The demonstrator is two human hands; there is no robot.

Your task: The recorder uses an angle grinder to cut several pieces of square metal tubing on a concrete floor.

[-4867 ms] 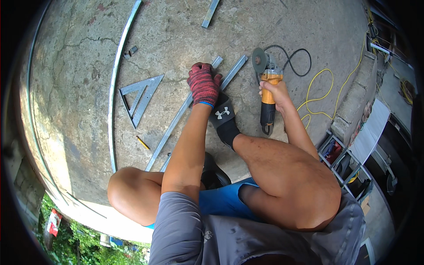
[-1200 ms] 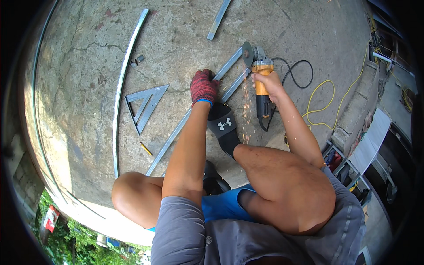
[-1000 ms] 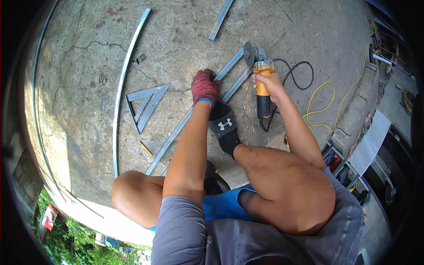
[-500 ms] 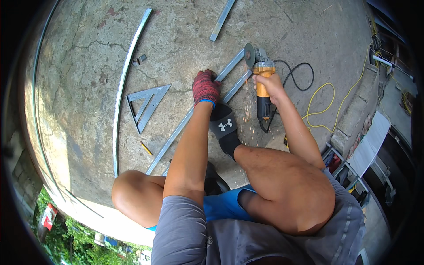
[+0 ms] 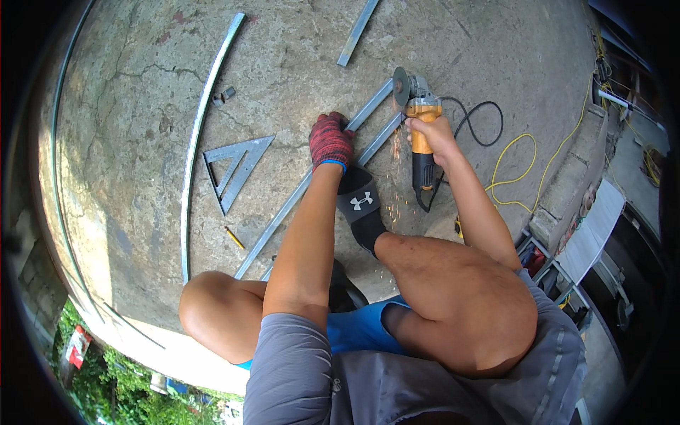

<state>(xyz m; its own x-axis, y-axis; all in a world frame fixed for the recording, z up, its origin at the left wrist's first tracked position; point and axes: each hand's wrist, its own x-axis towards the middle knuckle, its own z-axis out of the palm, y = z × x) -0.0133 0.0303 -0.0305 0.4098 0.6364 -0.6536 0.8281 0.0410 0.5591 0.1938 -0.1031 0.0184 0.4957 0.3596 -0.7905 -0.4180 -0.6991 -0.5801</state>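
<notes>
My right hand, bare, is wrapped round the orange and black body of an angle grinder. Its cutting disc stands at the far ends of two parallel metal tubes on the concrete. Sparks fly from there back toward my leg. In a red and black knit glove, my left hand is closed over the left metal tube; its fingertips are partly hidden. My foot in a black slide sandal rests by the right metal tube, close to the gloved hand.
A triangular metal square and a yellow pencil lie left of my arm. Beyond them is a long metal bar. Another tube piece lies ahead. The grinder's black cord and a yellow cable loop at the right.
Both hands and the grinder stay almost in place. The spray of sparks has changed shape and looks somewhat thinner.
</notes>
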